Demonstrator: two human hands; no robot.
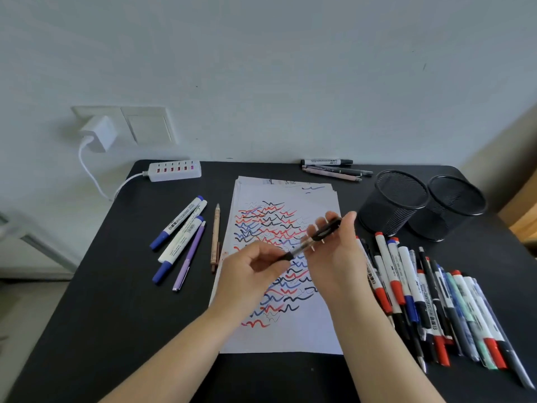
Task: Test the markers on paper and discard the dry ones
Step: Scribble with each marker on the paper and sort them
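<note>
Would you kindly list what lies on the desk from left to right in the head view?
Power strip → blue-capped whiteboard markers → purple pen → brown pencil → scribbled paper → pile of markers and pens on the right.

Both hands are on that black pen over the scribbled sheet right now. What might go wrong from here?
1. The left hand and right hand hold the slim black pen in the air above the white paper sheet covered in red, blue and black squiggles; a slip could drop it or leave a stray mark.
2. The right forearm lies close to the crowded pile of red, blue and black pens and markers and could scatter it.
3. Three separate groups lie on the black table, so sorting may get confused.
</note>
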